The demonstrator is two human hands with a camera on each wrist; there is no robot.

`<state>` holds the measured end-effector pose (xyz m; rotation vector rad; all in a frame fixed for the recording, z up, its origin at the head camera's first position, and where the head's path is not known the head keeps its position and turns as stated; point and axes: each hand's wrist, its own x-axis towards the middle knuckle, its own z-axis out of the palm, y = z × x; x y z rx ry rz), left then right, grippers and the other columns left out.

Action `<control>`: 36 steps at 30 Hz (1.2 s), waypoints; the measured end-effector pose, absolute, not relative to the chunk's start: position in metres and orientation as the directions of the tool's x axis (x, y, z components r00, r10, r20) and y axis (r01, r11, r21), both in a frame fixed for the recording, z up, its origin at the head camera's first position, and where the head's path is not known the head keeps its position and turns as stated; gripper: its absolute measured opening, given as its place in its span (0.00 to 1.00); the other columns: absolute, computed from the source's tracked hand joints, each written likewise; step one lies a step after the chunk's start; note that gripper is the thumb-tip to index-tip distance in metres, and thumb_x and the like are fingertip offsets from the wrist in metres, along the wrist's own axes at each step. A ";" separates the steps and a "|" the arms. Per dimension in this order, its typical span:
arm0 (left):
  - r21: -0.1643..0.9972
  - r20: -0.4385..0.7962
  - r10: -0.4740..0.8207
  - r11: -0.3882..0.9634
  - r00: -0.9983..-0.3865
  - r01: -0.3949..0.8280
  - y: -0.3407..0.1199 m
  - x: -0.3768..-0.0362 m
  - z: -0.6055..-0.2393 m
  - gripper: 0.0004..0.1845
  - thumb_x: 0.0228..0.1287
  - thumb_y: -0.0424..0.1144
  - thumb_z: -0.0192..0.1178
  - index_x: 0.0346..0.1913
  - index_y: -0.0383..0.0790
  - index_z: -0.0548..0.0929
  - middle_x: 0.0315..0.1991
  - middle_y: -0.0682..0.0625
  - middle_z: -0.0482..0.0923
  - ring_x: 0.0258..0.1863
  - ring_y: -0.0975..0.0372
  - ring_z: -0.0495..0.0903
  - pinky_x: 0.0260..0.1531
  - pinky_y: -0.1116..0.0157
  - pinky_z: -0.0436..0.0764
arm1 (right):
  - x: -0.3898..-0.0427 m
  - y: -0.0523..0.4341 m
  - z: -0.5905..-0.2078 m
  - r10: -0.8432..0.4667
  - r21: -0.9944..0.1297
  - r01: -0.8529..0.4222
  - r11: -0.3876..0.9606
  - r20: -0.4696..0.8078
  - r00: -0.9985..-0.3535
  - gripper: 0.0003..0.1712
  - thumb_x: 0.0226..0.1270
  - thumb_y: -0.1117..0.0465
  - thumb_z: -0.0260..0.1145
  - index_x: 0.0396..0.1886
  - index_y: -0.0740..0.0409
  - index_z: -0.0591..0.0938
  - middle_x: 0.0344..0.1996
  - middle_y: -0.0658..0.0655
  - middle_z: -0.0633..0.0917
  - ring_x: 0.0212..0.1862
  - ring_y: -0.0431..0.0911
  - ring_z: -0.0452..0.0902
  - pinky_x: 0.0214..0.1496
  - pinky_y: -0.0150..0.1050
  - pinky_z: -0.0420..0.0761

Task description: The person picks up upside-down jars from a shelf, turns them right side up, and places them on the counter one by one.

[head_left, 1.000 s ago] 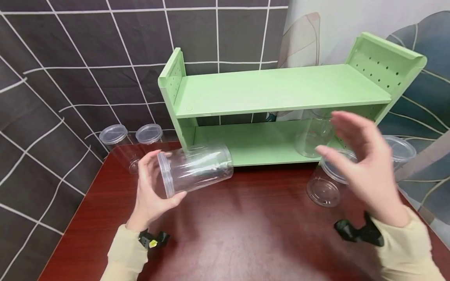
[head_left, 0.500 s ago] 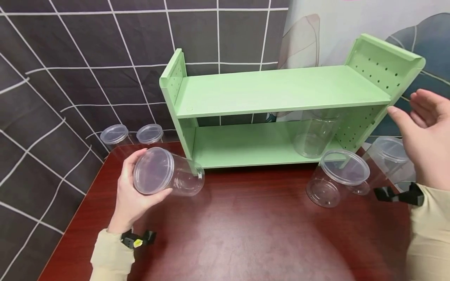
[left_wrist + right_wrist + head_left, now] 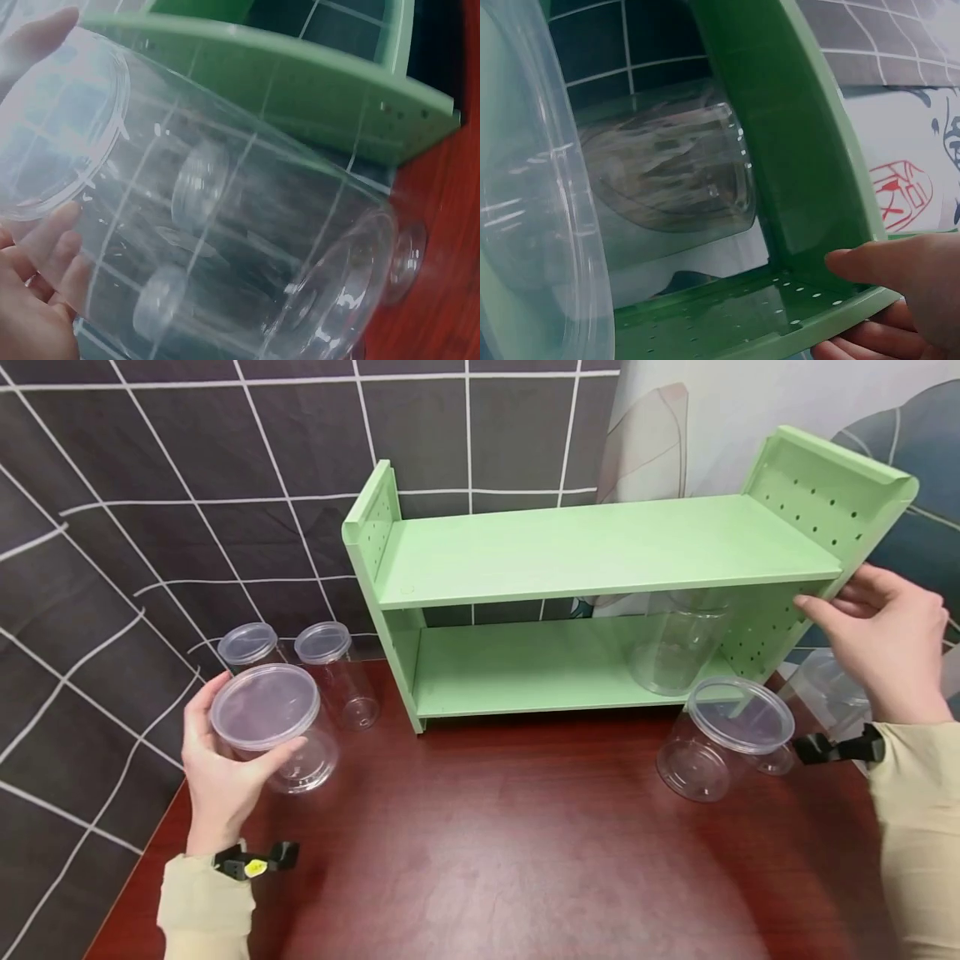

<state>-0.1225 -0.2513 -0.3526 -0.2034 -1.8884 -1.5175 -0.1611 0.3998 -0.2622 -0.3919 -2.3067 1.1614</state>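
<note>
**Head view: left hand on a clear jar, right hand on the shelf's end panel**

Head camera, my left hand (image 3: 221, 777) is wrapped around a clear lidded jar (image 3: 273, 727), thumb and fingers curled on its wall just under the lid, jar tilted, held over the left part of the red-brown table (image 3: 525, 860). Left wrist view gives the same jar (image 3: 210, 210) close up, fingertips (image 3: 56, 240) pressed on the side below the lid rim.

Two smaller lidded jars (image 3: 300, 668) stand upright just behind it, side by side at the table's back left edge, near the green shelf (image 3: 600, 547).

My right hand (image 3: 885, 643) is at the shelf's right end panel. Fingers curl onto the panel's front edge; right wrist view shows the thumb (image 3: 870, 262) lying on the perforated inner face, fingers under the edge.

An open clear jar (image 3: 678, 647) stands on the lower shelf at the right. In front of it, a wide lidded jar (image 3: 723, 739) sits on the table. Another lidded jar (image 3: 836, 689) shows behind my right wrist
</note>
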 end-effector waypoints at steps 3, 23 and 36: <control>0.816 0.578 -0.348 0.252 -0.738 0.520 -0.263 -0.126 -0.358 0.52 0.32 0.12 0.75 0.70 0.35 0.72 0.63 0.40 0.75 0.59 0.53 0.73 0.58 0.69 0.74 | -0.163 0.398 -0.264 0.496 -0.778 0.052 0.627 0.347 -0.796 0.30 0.66 0.53 0.73 0.68 0.47 0.80 0.45 0.30 0.84 0.33 0.15 0.73 0.37 0.14 0.69; 0.916 0.401 -0.482 0.186 -0.779 0.357 -0.300 -0.137 -0.391 0.44 0.48 0.13 0.69 0.71 0.39 0.70 0.63 0.48 0.74 0.60 0.58 0.73 0.60 0.74 0.73 | -0.167 0.396 -0.268 0.499 -0.661 0.113 0.741 0.430 -0.753 0.28 0.72 0.56 0.65 0.69 0.59 0.78 0.57 0.57 0.82 0.27 0.11 0.62 0.75 0.34 0.39; 0.922 0.361 -0.517 0.325 -0.776 0.212 -0.304 -0.146 -0.394 0.51 0.52 0.26 0.75 0.78 0.45 0.61 0.72 0.46 0.68 0.69 0.60 0.67 0.70 0.71 0.63 | -0.168 0.394 -0.265 0.488 -0.665 0.098 0.740 0.431 -0.759 0.28 0.71 0.58 0.65 0.69 0.61 0.77 0.57 0.62 0.81 0.28 0.13 0.64 0.75 0.31 0.42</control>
